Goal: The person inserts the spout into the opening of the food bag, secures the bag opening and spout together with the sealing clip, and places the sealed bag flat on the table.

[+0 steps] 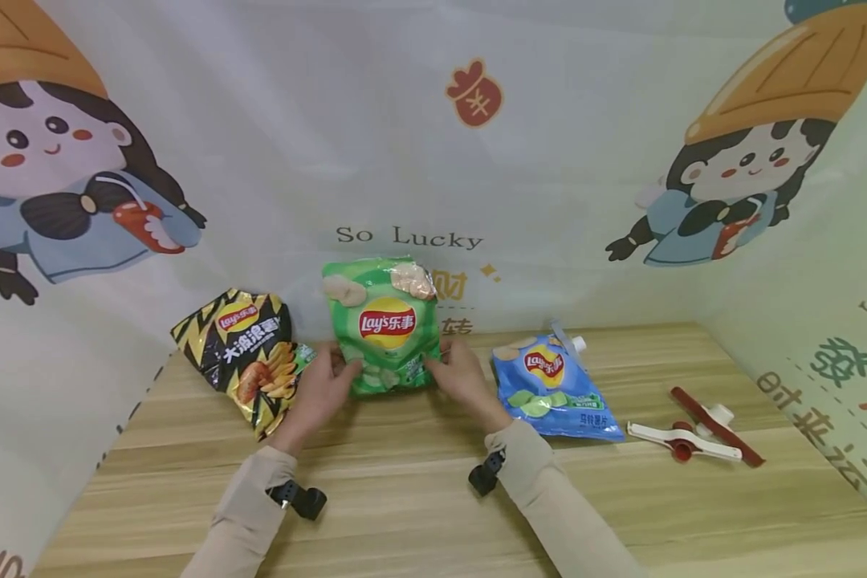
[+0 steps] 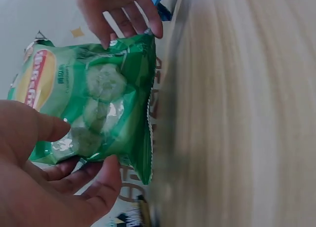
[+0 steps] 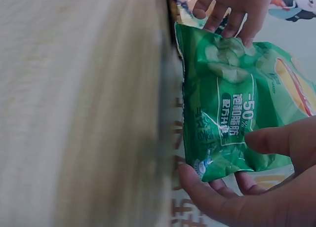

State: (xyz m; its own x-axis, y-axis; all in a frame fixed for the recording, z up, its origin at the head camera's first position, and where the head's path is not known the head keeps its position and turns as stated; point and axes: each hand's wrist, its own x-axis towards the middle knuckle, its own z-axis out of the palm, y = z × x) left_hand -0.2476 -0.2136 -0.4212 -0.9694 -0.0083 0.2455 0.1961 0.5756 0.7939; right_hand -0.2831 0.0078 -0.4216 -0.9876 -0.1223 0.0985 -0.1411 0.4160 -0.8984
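Note:
A green bag of Lay's potato chips [image 1: 384, 325] stands upright near the back of the table, its front facing me. My left hand [image 1: 327, 377] grips its left side, thumb on the front and fingers behind, as the left wrist view shows. On the opposite side my right hand [image 1: 465, 376] holds the bag the same way, with the thumb [image 3: 269, 139] over the printed front. The bag's lower seam [image 2: 149, 138] faces the tabletop close by.
Left of the green bag, a black-and-yellow Lay's bag [image 1: 242, 345] leans by the wall. A blue Lay's bag [image 1: 549, 393] with a white-capped strip [image 1: 569, 343] across its top lies to the right. Beyond it, red and white strips [image 1: 694, 437] with round parts lie crossed on the wooden table [image 1: 419, 498].

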